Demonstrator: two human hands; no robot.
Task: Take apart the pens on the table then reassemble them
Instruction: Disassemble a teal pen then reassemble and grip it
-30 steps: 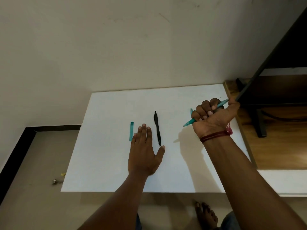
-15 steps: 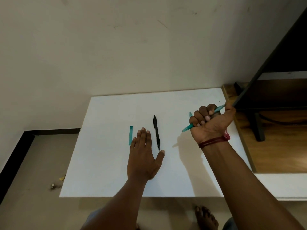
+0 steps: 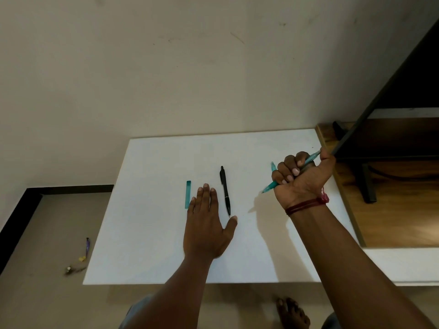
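Note:
A black pen [image 3: 225, 190] lies lengthwise on the white table [image 3: 152, 233], near its middle. Left of it lies a teal pen cap [image 3: 188, 194]. My left hand [image 3: 207, 222] rests flat on the table between the cap and the black pen, fingers apart and holding nothing. My right hand [image 3: 299, 179] is raised at the table's right side in a fist, shut on a teal pen [image 3: 269, 187] whose tip points down to the left. A second teal piece [image 3: 273, 166] sticks up beside the fist; whether the hand holds it I cannot tell.
A wooden shelf [image 3: 394, 217] with a dark stand [image 3: 367, 184] adjoins the table on the right. A dark slanted bar [image 3: 384, 86] rises above my right hand. Small items [image 3: 78, 264] lie on the floor to the left. A bare foot [image 3: 293, 312] is below the table edge.
Both hands hold nearly the same pose. The view has tilted a little, so the table sits lower in frame.

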